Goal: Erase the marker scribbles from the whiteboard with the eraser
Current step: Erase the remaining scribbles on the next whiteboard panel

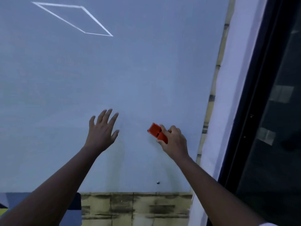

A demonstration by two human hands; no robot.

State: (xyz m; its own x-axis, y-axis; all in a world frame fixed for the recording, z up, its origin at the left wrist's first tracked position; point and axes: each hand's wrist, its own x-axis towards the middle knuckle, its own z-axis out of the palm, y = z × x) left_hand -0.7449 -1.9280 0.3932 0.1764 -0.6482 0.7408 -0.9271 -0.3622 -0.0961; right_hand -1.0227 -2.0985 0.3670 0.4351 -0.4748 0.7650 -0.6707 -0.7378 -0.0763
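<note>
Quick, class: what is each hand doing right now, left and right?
Left hand: open, fingers spread against the whiteboard, holding nothing.
Right hand: closed around the orange eraser, which is against the board.

- Whiteboard (114, 79): smooth, faintly glossy sheet, mirrors a bright outline near its top.
- Eraser (157, 132): glossy orange plastic casing.
- Wall strip (135, 207) under the board: rough, stained brick pattern.
- Screw head (158, 182): shiny metal.
- Window pane (276, 128): dark, glossy glass.

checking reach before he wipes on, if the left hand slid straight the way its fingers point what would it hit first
Nothing nearby: beyond the left hand lies bare whiteboard. The bright diamond outline sits far up, probably left of that line.
</note>
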